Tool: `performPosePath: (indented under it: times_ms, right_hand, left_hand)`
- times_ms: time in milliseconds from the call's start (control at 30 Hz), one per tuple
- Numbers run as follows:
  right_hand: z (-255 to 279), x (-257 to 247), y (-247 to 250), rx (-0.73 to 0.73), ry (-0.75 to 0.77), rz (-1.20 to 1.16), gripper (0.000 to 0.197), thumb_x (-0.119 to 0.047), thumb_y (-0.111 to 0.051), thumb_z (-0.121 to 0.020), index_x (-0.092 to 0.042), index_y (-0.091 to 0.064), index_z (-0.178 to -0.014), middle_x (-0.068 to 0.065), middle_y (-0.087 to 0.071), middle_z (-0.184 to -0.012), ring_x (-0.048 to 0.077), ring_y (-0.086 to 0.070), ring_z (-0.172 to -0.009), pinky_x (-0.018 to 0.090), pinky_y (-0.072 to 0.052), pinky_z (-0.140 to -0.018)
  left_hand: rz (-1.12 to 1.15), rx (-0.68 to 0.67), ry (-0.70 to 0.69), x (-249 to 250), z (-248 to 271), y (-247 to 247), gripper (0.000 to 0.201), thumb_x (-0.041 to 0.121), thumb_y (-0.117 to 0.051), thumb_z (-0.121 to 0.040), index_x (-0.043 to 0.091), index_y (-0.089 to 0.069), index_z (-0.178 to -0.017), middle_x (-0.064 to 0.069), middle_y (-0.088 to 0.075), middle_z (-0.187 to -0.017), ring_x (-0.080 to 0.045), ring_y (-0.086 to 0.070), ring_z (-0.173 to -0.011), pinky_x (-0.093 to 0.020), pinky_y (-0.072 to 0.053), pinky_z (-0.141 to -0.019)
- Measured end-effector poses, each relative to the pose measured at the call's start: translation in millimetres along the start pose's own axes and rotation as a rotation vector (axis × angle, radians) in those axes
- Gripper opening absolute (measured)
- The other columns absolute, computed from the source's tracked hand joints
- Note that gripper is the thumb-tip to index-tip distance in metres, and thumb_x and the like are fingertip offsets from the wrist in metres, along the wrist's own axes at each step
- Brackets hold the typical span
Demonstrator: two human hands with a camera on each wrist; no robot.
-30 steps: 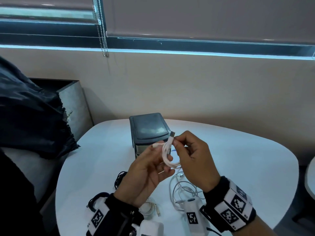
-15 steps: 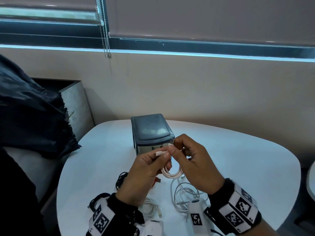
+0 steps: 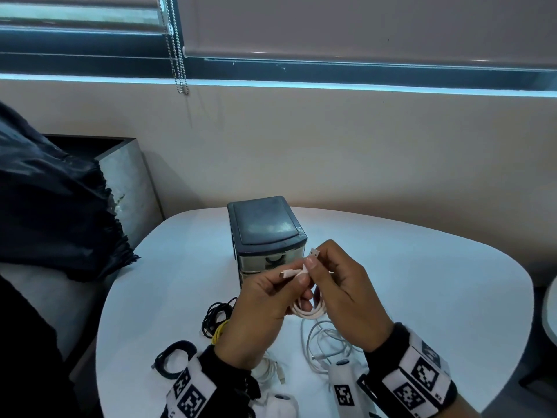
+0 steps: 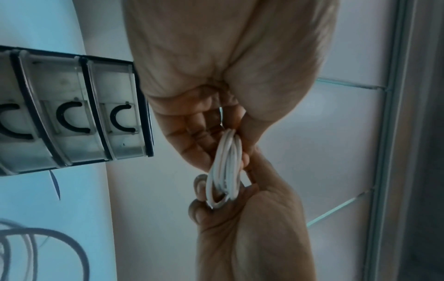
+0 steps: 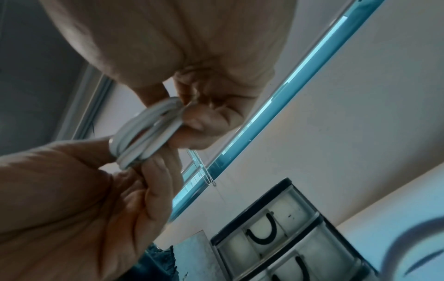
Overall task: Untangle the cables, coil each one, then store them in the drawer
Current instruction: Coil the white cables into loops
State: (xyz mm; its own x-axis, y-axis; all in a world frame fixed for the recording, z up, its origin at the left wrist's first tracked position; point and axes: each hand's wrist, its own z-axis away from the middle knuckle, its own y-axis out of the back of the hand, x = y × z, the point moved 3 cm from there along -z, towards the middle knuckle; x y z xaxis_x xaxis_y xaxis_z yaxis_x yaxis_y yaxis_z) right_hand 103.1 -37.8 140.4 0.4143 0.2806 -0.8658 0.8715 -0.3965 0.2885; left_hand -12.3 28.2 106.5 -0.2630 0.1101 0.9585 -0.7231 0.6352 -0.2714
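Both hands hold a small white cable coil (image 3: pixel 310 310) in the air above the white table (image 3: pixel 422 282), just in front of the drawer unit (image 3: pixel 265 233). My left hand (image 3: pixel 265 303) pinches the coil (image 4: pixel 225 169) and one plug end between thumb and fingers. My right hand (image 3: pixel 337 285) pinches the other end, a USB plug (image 3: pixel 314 253), over the top of the loops (image 5: pixel 146 131). The small dark unit has clear drawers with black handles (image 4: pixel 72 117), all closed. More loose cables lie below the hands: black (image 3: pixel 215 316), yellow (image 3: pixel 218 333) and white (image 3: pixel 324 342).
A black cable loop (image 3: pixel 173 359) and a coiled white cable (image 3: pixel 266 369) lie at the table's near edge. A dark cloth (image 3: pixel 51 212) drapes over a grey seat (image 3: pixel 126 182) to the left. The wall and window blind stand behind the table.
The hands have dropped slightly and closed together. The right hand has brought the USB plug end across the top of the coil, and the loops hang lower between the palms.
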Motion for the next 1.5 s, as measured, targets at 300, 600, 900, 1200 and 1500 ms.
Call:
performPosePath:
  times_ms: [300, 600, 900, 1200, 1500]
  right_hand:
    - [-1.6, 11.2, 1.0, 0.212, -0.203, -0.152, 0.02, -0.019, -0.045, -0.103, -0.007, -0.049, -0.087, 0.0, -0.065, -0.064, 0.017, -0.059, -0.052, 0.029, -0.047, -0.047]
    - [1.3, 58.3, -31.5, -0.059, -0.375, -0.023, 0.011, 0.0, -0.068, -0.087, -0.009, -0.061, -0.085, 0.017, -0.071, -0.078, 0.006, -0.055, -0.053, 0.015, -0.039, -0.047]
    - [17.7, 183.1, -63.7, -0.031, -0.716, 0.246, 0.012, -0.02, -0.066, -0.077, -0.019, -0.056, -0.07, 0.01, -0.07, -0.074, 0.03, -0.066, -0.07, 0.047, -0.059, -0.07]
    - [15.7, 109.9, -56.1, 0.019, -0.635, -0.078, 0.014, -0.001, -0.065, -0.09, 0.002, -0.054, -0.082, 0.022, -0.068, -0.069, 0.018, -0.058, -0.046, 0.026, -0.047, -0.043]
    - [11.4, 69.9, -35.5, -0.118, -0.221, 0.286, 0.004, -0.032, -0.067, -0.089, -0.03, -0.066, -0.086, -0.012, -0.067, -0.08, 0.008, -0.062, -0.069, 0.037, -0.056, -0.07]
  left_hand:
    - [-0.12, 0.039, -0.007, -2.8, -1.3, 3.2, 0.024, 0.016, -0.056, -0.098, 0.021, -0.076, -0.111, -0.016, -0.069, -0.084, -0.013, -0.058, -0.066, -0.021, -0.05, -0.055]
    - [-0.575, 0.095, 0.046, -37.3, 16.9, 66.8, 0.03, 0.035, -0.042, -0.105, 0.04, -0.056, -0.132, 0.003, -0.065, -0.118, -0.001, -0.062, -0.097, -0.014, -0.047, -0.084]
    - [-0.576, 0.272, 0.244, -64.9, 40.6, 111.7, 0.01, 0.026, -0.062, -0.097, 0.026, -0.069, -0.105, 0.0, -0.072, -0.089, -0.01, -0.069, -0.077, -0.015, -0.047, -0.062]
    - [-0.471, 0.287, 0.324, -79.0, 11.2, 79.0, 0.011, 0.03, -0.064, -0.096, 0.024, -0.07, -0.102, 0.001, -0.073, -0.084, -0.016, -0.069, -0.078, -0.03, -0.056, -0.072]
    - [-0.374, 0.15, 0.176, -49.9, 14.3, 46.6, 0.024, 0.011, -0.055, -0.101, 0.013, -0.078, -0.102, -0.002, -0.059, -0.063, -0.01, -0.056, -0.059, -0.022, -0.046, -0.062]
